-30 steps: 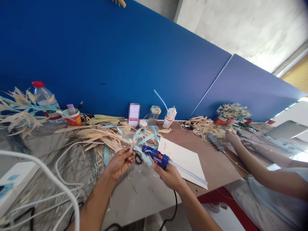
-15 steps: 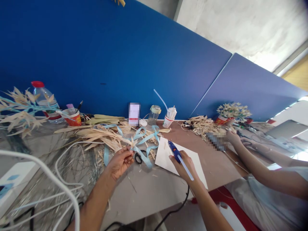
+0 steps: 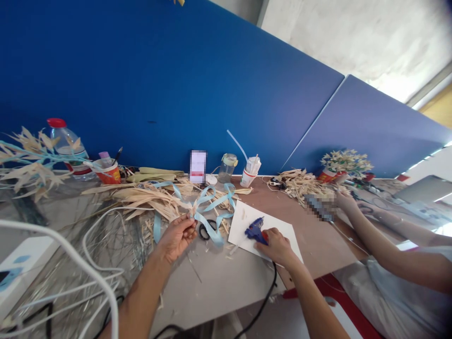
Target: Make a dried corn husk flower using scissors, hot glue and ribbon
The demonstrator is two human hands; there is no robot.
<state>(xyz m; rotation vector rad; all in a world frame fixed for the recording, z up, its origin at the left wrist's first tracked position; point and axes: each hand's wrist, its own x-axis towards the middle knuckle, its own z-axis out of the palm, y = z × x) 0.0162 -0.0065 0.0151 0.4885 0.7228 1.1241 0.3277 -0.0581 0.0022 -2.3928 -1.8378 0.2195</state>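
My left hand [image 3: 179,237] is closed, with thumb and fingertips pinching a small pale dried-husk flower [image 3: 193,208]. Just beyond it lie curled strips of light blue ribbon [image 3: 210,230] and a pair of scissors with black handles [image 3: 204,231], partly under the ribbon. My right hand [image 3: 278,246] grips the handle of a blue glue gun [image 3: 254,229], which is turned on its side at the white board [image 3: 286,230]. A clear glue stick [image 3: 239,243] sticks out toward the lower left from the gun's back end.
Pale husk strips [image 3: 141,200] spread behind my left hand. Thin wires [image 3: 116,249] and a white cable [image 3: 106,282] cover the left side. A phone [image 3: 198,167], a jar [image 3: 227,168] and a paper cup [image 3: 249,176] stand along the blue partition [image 3: 158,84]. A co-worker's arms [image 3: 381,235] reach in from the right.
My right hand has rolled the glue gun onto its side, and its glue stick has swung from lower right to lower left. My left hand has barely moved with the flower.
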